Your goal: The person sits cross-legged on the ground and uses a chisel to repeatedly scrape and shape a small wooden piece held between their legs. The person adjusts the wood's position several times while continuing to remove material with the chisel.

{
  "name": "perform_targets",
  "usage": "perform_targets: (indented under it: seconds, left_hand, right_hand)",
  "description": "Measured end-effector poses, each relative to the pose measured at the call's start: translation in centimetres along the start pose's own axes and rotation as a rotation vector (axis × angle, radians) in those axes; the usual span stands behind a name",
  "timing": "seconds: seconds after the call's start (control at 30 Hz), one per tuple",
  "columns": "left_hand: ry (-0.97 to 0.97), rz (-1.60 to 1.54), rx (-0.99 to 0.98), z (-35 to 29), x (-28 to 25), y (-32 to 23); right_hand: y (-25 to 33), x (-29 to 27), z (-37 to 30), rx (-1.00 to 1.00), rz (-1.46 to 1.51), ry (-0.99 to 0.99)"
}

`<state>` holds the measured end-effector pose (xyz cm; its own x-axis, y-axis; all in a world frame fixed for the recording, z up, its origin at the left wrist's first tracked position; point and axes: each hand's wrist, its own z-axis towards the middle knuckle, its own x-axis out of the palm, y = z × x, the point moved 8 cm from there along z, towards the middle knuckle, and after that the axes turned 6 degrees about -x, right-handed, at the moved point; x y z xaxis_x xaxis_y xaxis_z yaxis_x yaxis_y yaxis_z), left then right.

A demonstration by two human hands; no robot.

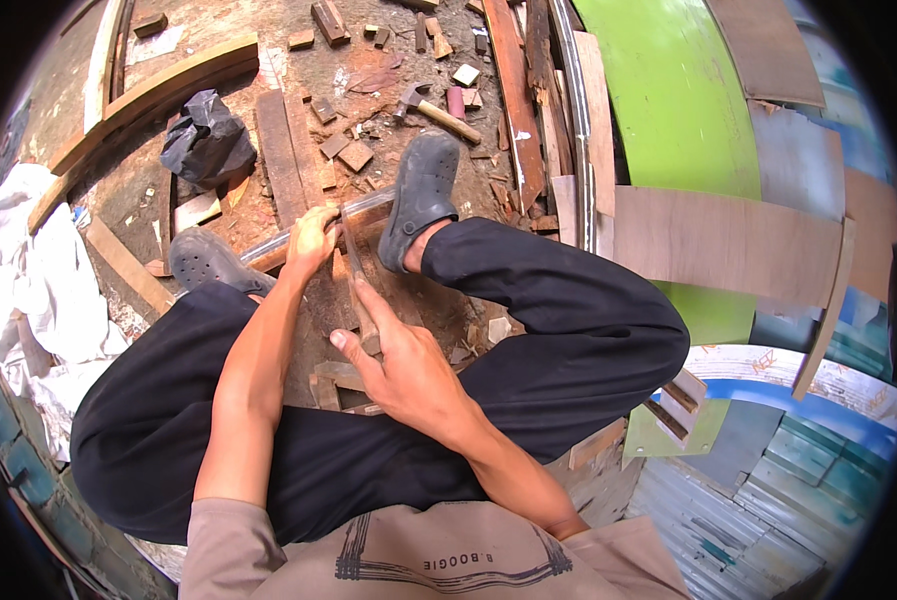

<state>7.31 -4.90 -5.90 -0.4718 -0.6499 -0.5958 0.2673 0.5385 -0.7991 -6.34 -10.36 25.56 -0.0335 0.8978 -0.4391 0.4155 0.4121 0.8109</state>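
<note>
Step in hand, by look: working slim wood-handled tool (352, 254) against wooden bar (370, 208), exact tool type unclear. Bar spans between clogs (423, 190) over floor (368, 105). Left hand (312, 242) curled over bar; right hand (416, 368) around handle, index along it, thumb out. Next stroke would call for steady bar. Floor dirty, offcut-strewn; claw hammer (448, 121) beyond right clog, black plastic bag (208, 140) toward left edge, green panel (668, 90) along right.
</note>
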Motion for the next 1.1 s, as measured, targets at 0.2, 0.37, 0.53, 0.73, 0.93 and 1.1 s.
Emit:
perform_targets:
  seconds: [0.2, 0.37, 0.53, 0.73, 0.93, 1.1]
  left_hand:
    - [0.007, 0.012, -0.026, 0.1, 0.1, -0.6]
    - [-0.029, 0.013, 0.035, -0.2, -0.1, -0.2]
    - [-0.023, -0.019, 0.068, 0.3, 0.0, -0.2]
    - [0.007, 0.026, -0.006, 0.1, 0.0, -0.2]
    - [0.0, 0.047, 0.04, 0.1, 0.0, 0.1]
    - [0.012, 0.031, 0.003, -0.1, 0.0, -0.4]
  right_hand:
    - [-2.4, -0.2, 1.1, -0.045, -0.029, -0.091]
    - [-0.7, -0.5, 0.5, -0.014, -0.017, -0.035]
    - [-2.5, -0.2, 2.2, -0.047, 0.015, -0.109]
    - [-1.7, -0.3, 0.3, -0.02, 0.013, -0.053]
    - [-3.7, -0.6, 3.1, 0.058, 0.053, -0.048]
    - [-3.7, -0.7, 0.2, -0.009, 0.037, -0.086]
